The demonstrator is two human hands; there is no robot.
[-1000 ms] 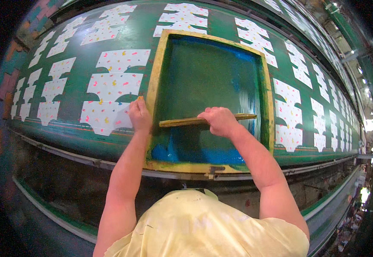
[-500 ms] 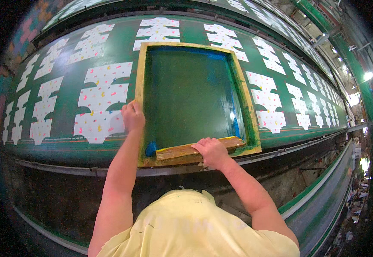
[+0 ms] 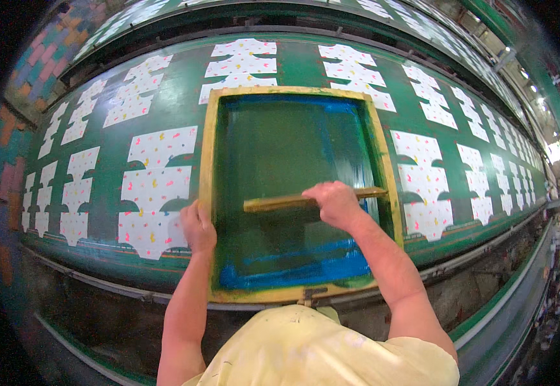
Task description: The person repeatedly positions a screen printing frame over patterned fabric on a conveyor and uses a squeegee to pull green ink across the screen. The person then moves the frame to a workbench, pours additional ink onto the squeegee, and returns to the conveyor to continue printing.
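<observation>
- Two bare hands are at work over a shallow, rectangular, yellow-painted frame (image 3: pixel 206 167) with a dark green mesh screen (image 3: pixel 273 154) stretched inside it.
- The right hand (image 3: pixel 336 202) is closed over a long, narrow, brown-yellow wooden bar (image 3: pixel 273 203), its fingers wrapped down across the upper edge, right of the bar's middle.
- That bar lies crosswise inside the frame, over the mid-part of the screen; its right end sits a little farther from the person than its left and comes near the frame's right side.
- The left hand (image 3: pixel 198 226) is at the frame's left side, fingers bent inward beside the edge; whether they grip it or only rest against it, I cannot tell.
- Wet, bright blue ink (image 3: pixel 293 270) forms a broad band along the screen's near end, with more blue along the far edge and toward the right.
- The frame rests on a long, glossy green table (image 3: pixel 109 186), its near side by the person's pale yellow shirt (image 3: pixel 312 354).
- White cut fabric pieces with small pink, yellow and blue motifs lie in rows: one (image 3: pixel 157 186) just left of the frame, another (image 3: pixel 421 186) just right of it.
</observation>
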